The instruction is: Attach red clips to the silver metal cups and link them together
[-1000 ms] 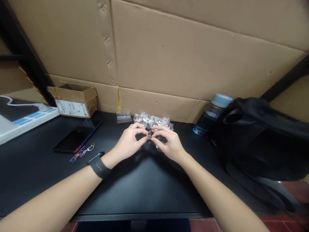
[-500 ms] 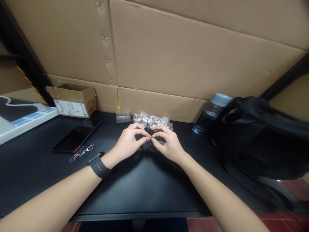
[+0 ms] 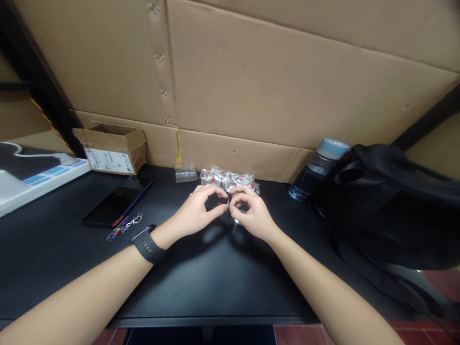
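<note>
My left hand (image 3: 198, 209), with a dark watch (image 3: 147, 244) on its wrist, curls its thumb and index finger round a small thin piece (image 3: 227, 203) seen nearly edge-on. My right hand (image 3: 253, 211) pinches that piece from the other side, fingertips almost meeting the left ones. A small red spot shows inside the curve of the left fingers. Below the right thumb there is a shiny bit (image 3: 237, 222), too small to name. Just behind the hands lie several clear packets (image 3: 230, 177) holding round silvery things with red marks.
An empty-looking clear bag (image 3: 186, 173) lies left of the packets. Further left are a tablet or phone (image 3: 117, 203), a keychain (image 3: 125, 226), an open cardboard box (image 3: 111, 151) and a white power strip (image 3: 46, 184). A water bottle (image 3: 316, 170) and black backpack (image 3: 398, 215) stand right; cardboard walls the back.
Both hands have shifted slightly right and down, fingers rounder about the small piece. It appears turned more edge-on, and a red spot shows by the left fingers. The view has shifted slightly.
</note>
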